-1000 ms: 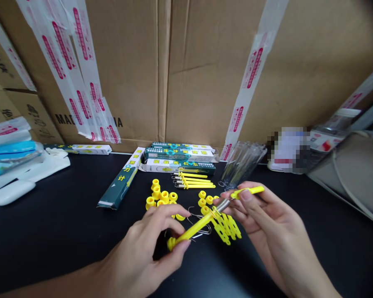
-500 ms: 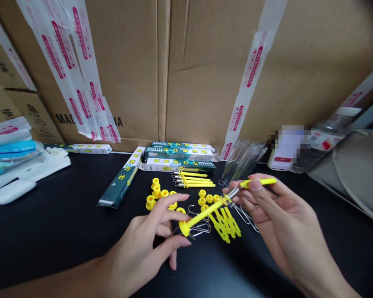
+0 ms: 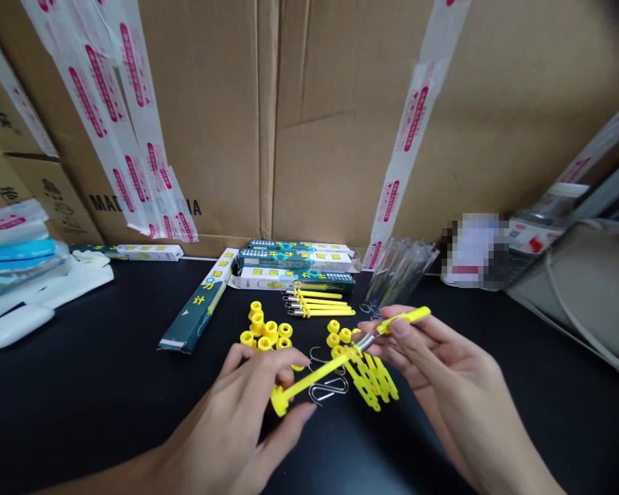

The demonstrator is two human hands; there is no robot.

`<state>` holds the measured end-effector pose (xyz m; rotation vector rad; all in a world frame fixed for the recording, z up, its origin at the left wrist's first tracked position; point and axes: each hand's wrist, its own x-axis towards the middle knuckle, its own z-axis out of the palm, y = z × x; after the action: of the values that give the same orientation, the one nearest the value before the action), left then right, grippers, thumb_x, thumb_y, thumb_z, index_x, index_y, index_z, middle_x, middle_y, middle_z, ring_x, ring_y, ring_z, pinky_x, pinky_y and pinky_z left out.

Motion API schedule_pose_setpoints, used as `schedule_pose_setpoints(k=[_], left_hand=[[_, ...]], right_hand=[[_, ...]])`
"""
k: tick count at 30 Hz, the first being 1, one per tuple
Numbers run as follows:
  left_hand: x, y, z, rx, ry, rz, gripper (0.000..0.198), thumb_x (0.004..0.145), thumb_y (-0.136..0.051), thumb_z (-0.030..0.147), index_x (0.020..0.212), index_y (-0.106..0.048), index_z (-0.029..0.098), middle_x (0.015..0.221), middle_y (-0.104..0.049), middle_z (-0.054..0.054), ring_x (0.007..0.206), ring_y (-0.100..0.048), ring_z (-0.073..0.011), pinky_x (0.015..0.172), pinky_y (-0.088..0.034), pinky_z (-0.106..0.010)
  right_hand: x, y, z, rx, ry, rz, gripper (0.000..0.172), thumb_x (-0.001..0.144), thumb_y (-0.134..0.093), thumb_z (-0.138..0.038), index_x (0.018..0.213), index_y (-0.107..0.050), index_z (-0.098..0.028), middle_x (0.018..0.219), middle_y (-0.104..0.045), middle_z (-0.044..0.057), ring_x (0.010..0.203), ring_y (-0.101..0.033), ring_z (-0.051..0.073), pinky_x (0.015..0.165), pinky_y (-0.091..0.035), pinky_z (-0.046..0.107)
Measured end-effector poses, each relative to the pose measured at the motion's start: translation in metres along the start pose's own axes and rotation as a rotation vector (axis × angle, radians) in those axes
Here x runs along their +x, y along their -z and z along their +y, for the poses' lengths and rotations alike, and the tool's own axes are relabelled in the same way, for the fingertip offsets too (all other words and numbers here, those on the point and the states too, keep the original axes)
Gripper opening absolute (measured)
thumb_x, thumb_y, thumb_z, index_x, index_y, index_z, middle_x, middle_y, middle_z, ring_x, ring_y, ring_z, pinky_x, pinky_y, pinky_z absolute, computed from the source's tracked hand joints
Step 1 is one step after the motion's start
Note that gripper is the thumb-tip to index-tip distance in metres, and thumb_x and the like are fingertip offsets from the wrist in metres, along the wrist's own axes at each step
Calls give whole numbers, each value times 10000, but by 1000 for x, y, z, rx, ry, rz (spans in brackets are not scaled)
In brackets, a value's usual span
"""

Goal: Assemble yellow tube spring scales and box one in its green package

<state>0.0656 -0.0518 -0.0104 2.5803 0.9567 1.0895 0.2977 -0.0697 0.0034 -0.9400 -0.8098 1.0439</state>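
A packing or assembly stockroom: beyond the left hand (image 3: 232,419) and right hand (image 3: 454,385), taped cardboard cartons (image 3: 268,124) stand stacked behind a black workbench (image 3: 98,364) bearing printed product boxes (image 3: 294,260).

Pixelated patch (image 3: 474,251) at right: object behind it cannot be read. Left hand (image 3: 227,426) covers the lower edge of the yellow spools (image 3: 268,333); right hand (image 3: 459,385) hides part of the yellow spring scale (image 3: 340,364). Left forearm (image 3: 103,471) and right forearm (image 3: 520,454) cut off by bottom edge. Cardboard cartons (image 3: 201,124) run past top edge. Print on green boxes (image 3: 294,258) too small to read.
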Motion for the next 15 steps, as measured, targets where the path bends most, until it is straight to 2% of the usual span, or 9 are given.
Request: schedule_pose_setpoints(k=[2,6,11,13,15], left_hand=[[2,-1,-2,61,-10,-9,327,958,-485,77,1232,-475,257,910,-700,17,828,-727,-181,834,-573,-320],[3,-1,-1,137,-41,-15,341,926,-414,22,1189,-504,219,958,-735,-26,847,-734,-212,795,-566,-358],[2,-2,2,238,-122,16,288,861,-504,119,1128,-585,190,919,-757,-50,789,-737,-265,719,-586,-402],[3,-1,3,262,-168,25,180,928,-530,203,1093,-600,182,898,-771,-47,773,-753,-262,711,-593,-395],[4,0,4,295,-226,14,168,1045,-445,252,1052,-600,189,833,-776,-19,711,-762,-226,661,-586,-354]], right_hand=[[-3,0,1,-22,-12,-25,192,797,-904,-355,932,-841,-235,854,-856,41,765,-805,150,749,-651,165],[-8,-1,1,-156,-17,-115,142,822,-879,-367,888,-841,-248,880,-857,48,760,-804,160,738,-648,182],[-19,-8,6,-311,-59,-300,47,836,-864,-307,835,-826,-278,964,-850,30,916,-802,200,830,-640,238],[-23,-11,10,-326,-31,-357,48,820,-872,-279,812,-826,-291,954,-842,14,915,-796,193,822,-635,230],[-27,-13,14,-382,26,-405,57,811,-873,-258,814,-831,-297,901,-837,5,850,-791,182,777,-630,219]])
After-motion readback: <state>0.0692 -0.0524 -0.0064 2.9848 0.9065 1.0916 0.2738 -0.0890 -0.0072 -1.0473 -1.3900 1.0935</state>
